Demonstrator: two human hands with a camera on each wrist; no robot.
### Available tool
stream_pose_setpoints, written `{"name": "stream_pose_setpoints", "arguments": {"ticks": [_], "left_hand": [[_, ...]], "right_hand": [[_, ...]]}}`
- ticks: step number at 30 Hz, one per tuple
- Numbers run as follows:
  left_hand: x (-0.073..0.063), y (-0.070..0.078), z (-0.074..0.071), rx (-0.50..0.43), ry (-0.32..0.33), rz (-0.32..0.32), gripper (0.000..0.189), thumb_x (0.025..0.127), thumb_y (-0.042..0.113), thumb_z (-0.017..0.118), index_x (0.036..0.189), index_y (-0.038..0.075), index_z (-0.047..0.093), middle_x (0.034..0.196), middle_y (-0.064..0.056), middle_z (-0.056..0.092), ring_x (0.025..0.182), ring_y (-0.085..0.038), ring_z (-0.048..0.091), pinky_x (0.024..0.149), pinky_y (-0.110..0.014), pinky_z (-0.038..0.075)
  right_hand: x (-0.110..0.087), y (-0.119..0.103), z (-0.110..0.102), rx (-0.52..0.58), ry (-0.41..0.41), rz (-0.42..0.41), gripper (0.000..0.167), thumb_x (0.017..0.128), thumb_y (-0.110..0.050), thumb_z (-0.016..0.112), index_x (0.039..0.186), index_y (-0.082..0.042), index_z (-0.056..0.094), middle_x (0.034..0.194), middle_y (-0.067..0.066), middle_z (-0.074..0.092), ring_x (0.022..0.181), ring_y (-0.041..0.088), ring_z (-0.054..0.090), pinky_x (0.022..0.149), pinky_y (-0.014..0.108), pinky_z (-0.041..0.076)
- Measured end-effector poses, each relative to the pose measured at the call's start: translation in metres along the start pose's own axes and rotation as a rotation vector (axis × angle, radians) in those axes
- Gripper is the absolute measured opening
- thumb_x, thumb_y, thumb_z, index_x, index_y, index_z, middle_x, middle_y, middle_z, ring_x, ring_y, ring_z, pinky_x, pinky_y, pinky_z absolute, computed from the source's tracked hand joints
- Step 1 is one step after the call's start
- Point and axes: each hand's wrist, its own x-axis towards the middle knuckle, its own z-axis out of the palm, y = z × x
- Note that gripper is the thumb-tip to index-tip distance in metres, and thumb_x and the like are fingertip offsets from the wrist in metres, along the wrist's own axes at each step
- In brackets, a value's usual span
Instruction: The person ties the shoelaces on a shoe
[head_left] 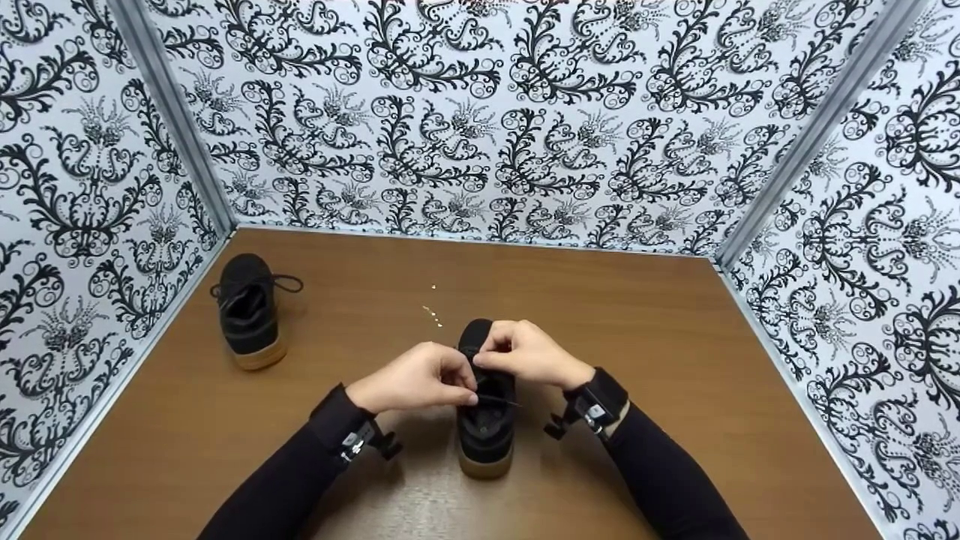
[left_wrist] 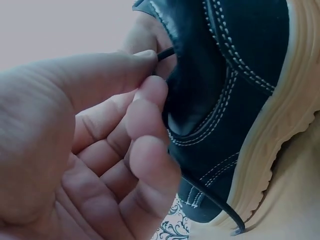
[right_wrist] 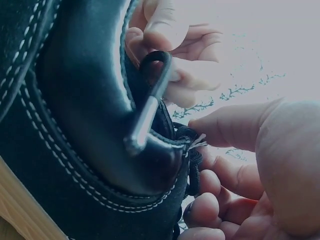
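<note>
A black shoe (head_left: 486,442) with a tan sole stands on the table in front of me, toe pointing away. My left hand (head_left: 416,379) pinches a black shoelace (left_wrist: 166,53) between thumb and index finger, over the shoe's opening. From that pinch a lace end with a metal tip (right_wrist: 142,127) hangs out, seen in the right wrist view. Farther toward the toe, my right hand (head_left: 529,352) holds the lacing, its thumb and fingers closing on the lace loops (right_wrist: 194,159) at the tongue. Part of the lacing is hidden behind the fingers.
A second black shoe (head_left: 255,330) with a looped lace stands at the far left of the brown table (head_left: 637,315). Small bright specks (head_left: 433,315) lie beyond my left hand. Patterned walls (head_left: 465,150) close off the back and both sides.
</note>
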Motion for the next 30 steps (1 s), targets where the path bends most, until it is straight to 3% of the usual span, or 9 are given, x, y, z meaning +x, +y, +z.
{"name": "stream_pose_setpoints", "arguments": {"ticks": [5,7,13,15,22,30], "left_hand": [[-0.002,-0.001,-0.011,-0.022,0.006,0.02,0.003,0.098,0.016,0.086,0.097,0.015,0.084,0.086,0.01,0.076,0.076,-0.007,0.068,0.068,-0.022,0.054],[-0.003,-0.003,-0.018,0.009,0.016,0.048,0.002,0.099,0.012,0.084,0.101,0.013,0.085,0.09,0.009,0.078,0.079,-0.009,0.07,0.071,-0.024,0.057],[-0.007,-0.012,-0.028,0.355,0.08,0.143,0.019,0.095,0.005,0.081,0.107,0.017,0.088,0.097,0.011,0.076,0.085,-0.009,0.069,0.077,-0.033,0.06],[-0.007,-0.012,-0.028,0.418,0.077,0.162,0.023,0.093,0.005,0.081,0.109,0.02,0.089,0.095,0.011,0.074,0.083,-0.012,0.069,0.074,-0.032,0.057],[-0.005,-0.016,-0.022,0.385,0.027,0.198,0.019,0.091,0.002,0.085,0.107,0.013,0.088,0.094,0.001,0.072,0.08,-0.014,0.068,0.072,-0.029,0.055],[-0.004,-0.008,-0.017,0.367,0.042,0.228,0.009,0.095,0.01,0.089,0.102,0.016,0.086,0.097,0.006,0.07,0.083,-0.012,0.069,0.075,-0.027,0.057]], "right_hand": [[0.0,0.0,0.0,-0.005,0.003,-0.003,0.013,0.099,-0.029,0.084,0.092,-0.019,0.086,0.09,-0.01,0.07,0.086,0.012,0.064,0.073,0.026,0.048],[0.001,0.0,0.0,-0.004,0.005,-0.003,0.013,0.099,-0.029,0.084,0.091,-0.019,0.086,0.09,-0.01,0.07,0.086,0.012,0.064,0.073,0.026,0.048],[0.001,0.001,0.0,-0.011,0.002,-0.004,0.012,0.099,-0.03,0.084,0.09,-0.021,0.085,0.089,-0.013,0.07,0.087,0.012,0.064,0.075,0.028,0.049],[0.0,0.001,0.0,-0.009,0.003,-0.003,0.012,0.099,-0.031,0.084,0.091,-0.022,0.085,0.089,-0.013,0.069,0.087,0.012,0.063,0.076,0.029,0.048],[0.0,0.001,0.0,-0.018,0.005,0.008,0.011,0.098,-0.03,0.085,0.091,-0.022,0.085,0.09,-0.013,0.07,0.089,0.012,0.063,0.077,0.029,0.048],[0.0,0.001,0.0,-0.014,0.006,0.01,0.012,0.098,-0.03,0.084,0.09,-0.021,0.084,0.091,-0.011,0.071,0.091,0.013,0.064,0.079,0.03,0.049]]}}
